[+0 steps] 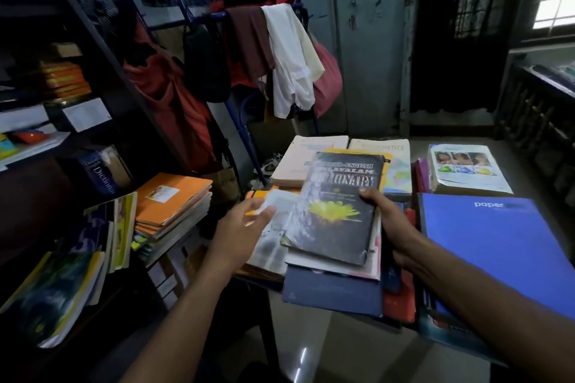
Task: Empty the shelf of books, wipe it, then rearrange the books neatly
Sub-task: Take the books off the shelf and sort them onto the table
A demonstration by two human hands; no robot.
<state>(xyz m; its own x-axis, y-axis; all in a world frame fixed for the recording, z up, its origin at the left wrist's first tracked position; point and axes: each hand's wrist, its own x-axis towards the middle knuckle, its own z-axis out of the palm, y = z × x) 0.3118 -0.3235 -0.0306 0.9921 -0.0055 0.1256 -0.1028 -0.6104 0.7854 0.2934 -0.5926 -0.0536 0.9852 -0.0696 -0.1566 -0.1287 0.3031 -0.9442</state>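
We see a black dictionary [337, 205] with a yellow flower on its cover, a blue notebook [504, 246], an orange stack of notebooks [172, 199], white and maroon cloths [289, 59], perhaps a navy book [333, 295].

A worn black dictionary [337, 208] with a yellow flower on its cover is lying tilted atop a stack of books [334, 283]. More books are sitting in piles behind it, while the dark shelf [102, 71] at left is holding orange notebooks [172, 200].
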